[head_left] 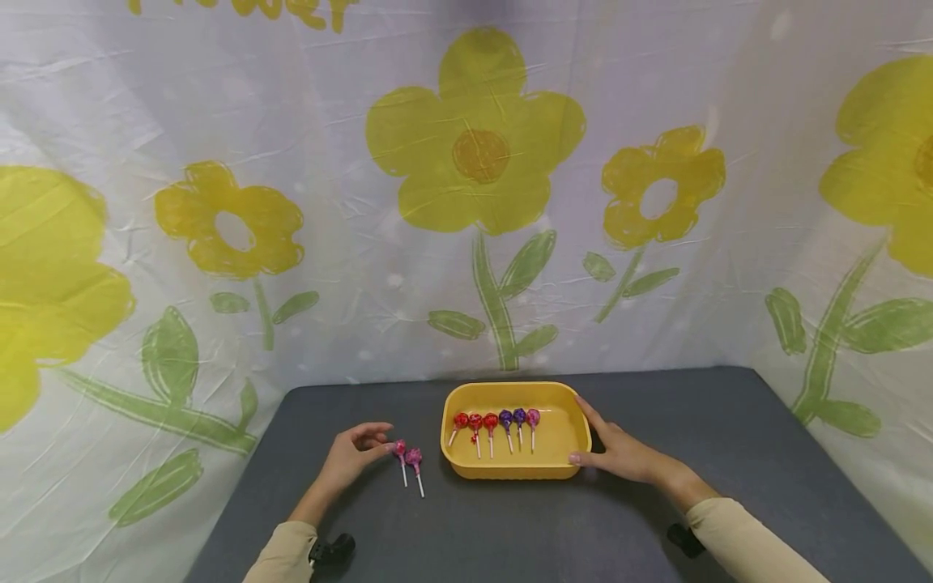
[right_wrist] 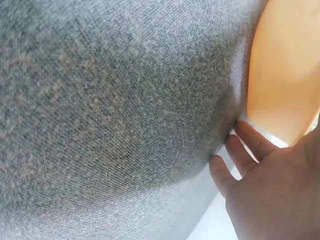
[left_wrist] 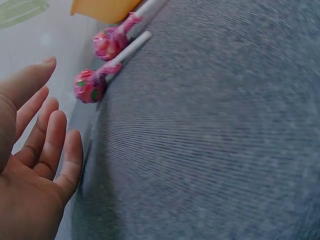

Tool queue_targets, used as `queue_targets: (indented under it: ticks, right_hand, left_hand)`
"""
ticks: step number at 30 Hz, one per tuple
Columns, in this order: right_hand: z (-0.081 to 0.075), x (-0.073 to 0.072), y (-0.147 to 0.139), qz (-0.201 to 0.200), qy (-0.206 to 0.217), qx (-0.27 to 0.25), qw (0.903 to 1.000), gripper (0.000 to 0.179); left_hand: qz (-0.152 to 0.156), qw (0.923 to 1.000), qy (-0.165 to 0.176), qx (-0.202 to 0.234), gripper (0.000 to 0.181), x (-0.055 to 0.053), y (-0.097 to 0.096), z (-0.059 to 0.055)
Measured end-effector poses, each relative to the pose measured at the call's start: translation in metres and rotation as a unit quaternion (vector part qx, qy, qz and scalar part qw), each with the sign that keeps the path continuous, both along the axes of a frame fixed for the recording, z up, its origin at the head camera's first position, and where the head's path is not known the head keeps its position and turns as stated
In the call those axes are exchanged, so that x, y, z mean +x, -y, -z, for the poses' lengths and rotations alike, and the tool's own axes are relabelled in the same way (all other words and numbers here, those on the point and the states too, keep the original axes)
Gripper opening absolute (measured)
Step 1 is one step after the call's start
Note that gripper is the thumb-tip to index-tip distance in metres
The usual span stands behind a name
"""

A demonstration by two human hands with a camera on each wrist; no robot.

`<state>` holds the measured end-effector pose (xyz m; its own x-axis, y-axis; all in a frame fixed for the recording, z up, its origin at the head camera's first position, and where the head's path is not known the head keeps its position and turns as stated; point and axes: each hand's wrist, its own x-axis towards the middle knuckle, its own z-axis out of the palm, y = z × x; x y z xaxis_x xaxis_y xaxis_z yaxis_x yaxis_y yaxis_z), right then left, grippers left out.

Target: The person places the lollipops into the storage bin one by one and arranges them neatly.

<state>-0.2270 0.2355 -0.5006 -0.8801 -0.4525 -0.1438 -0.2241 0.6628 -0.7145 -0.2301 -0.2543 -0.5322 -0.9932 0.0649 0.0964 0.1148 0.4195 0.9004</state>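
Two pink-wrapped lollipops with white sticks lie on the dark table, the left lollipop [head_left: 400, 448] close beside the right lollipop [head_left: 414, 457]. My left hand [head_left: 353, 459] is just left of them, thumb near the first candy head; the left wrist view shows its palm bare and fingers relaxed. A yellow box [head_left: 568, 470] holds three red lollipops [head_left: 475, 421], two purple lollipops [head_left: 506, 418] and a pink lollipop [head_left: 533, 418] in a row. At the box's right end, my right hand [head_left: 627, 452] touches the rim, thumb at the front corner and forefinger at the back, fingers spread.
The dark grey cloth-covered table [head_left: 510, 534] extends around the box. Behind it hangs a white curtain [head_left: 350, 324] with yellow flowers. Each wrist carries a small black camera, such as the left camera [head_left: 337, 549].
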Motion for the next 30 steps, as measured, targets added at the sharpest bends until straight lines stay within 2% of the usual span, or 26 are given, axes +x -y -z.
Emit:
queue_targets:
  ticks: [8,12,18,24,30]
  right_hand:
    - [0.000,0.001,0.001,-0.001,-0.001,-0.001,1.0000,0.103]
    - [0.000,0.001,0.001,0.000,-0.007,0.000,1.0000,0.103]
    - [-0.001,0.002,0.001,-0.001,-0.022,0.009,0.9997,0.104]
    - [0.001,0.002,0.001,0.001,-0.021,0.010,0.9997,0.105]
    - [0.001,0.002,0.002,-0.002,-0.020,0.011,0.9997,0.105]
  left_hand:
    - [-0.010,0.9996,0.023,-0.012,0.038,-0.002,0.000,0.009]
    - [-0.006,0.9994,0.029,-0.020,0.035,-0.004,0.000,0.012]
    - [-0.006,0.9994,0.021,-0.025,0.032,0.000,-0.006,0.009]
    - [-0.025,0.9994,0.010,-0.023,0.029,-0.002,-0.008,0.016]
    - [-0.033,0.9983,-0.020,-0.043,0.027,-0.002,-0.012,0.018]
